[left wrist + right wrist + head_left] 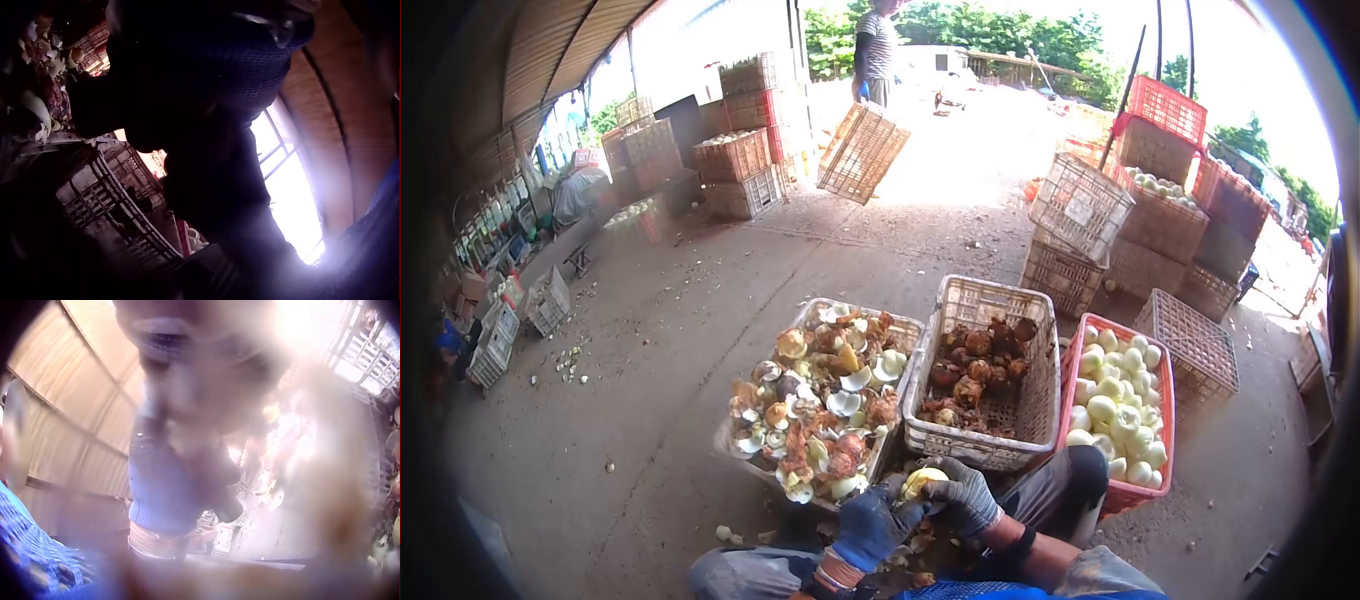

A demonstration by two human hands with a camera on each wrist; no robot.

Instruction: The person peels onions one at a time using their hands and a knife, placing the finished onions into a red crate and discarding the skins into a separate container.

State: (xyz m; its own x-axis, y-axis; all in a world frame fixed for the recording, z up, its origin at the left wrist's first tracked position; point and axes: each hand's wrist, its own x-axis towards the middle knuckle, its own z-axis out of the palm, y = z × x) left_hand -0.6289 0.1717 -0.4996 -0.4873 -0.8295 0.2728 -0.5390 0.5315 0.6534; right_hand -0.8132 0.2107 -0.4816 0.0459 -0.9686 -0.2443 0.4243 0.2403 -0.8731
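Note:
A pale yellow-green onion [923,483] sits between the two gloved hands, low in the middle of the head view. My right hand [968,499], in a grey glove, grips it from the right, with fingers over its side. From the left, my left hand [872,525] in a blue-cuffed glove holds the onion, its fingers curled around the lower side. The blue glove [164,494] also shows, blurred, in the right wrist view. Dark shadow hides the fingers in the left wrist view. Loose peelings lie below the hands, between the knees.
Just ahead stand a crate heaped with onion skins [840,400], a crate of brown unpeeled onions [980,290] and a red crate of peeled onions [1162,420]. Stacked crates [1080,210] rise behind on the right. A person [878,50] holds a tilted crate [862,152] farther back.

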